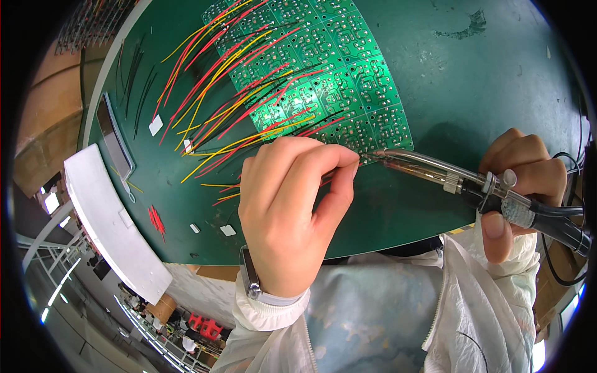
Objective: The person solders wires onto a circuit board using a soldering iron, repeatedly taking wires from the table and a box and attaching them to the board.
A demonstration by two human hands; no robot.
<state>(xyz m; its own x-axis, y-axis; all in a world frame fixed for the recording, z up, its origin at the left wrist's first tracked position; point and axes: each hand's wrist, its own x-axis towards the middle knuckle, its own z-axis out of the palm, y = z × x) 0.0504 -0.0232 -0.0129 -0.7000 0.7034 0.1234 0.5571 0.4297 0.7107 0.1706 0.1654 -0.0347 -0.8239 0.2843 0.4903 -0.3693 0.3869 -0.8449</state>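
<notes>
Closely, my left grip [289,193] bends over the lower edge of the green circuit board panel [345,87], thumb and forefinger tips pressed together there — I cannot make out what is between them. My right grip [527,168] is clamped around the soldering iron [459,186], which has a slim metal tube [435,163] along its upper side and points left, its end just beside those fingertips. The panel lies ahead of me on the green table [435,93]; red, yellow and black wires [236,56] trail leftward from it, some running beneath my left grip. Farther left are loose black wires [134,71], a white square [155,125] and a dark flat slab [114,133] — and nearer me, a small bunch of short red pieces [157,221].
</notes>
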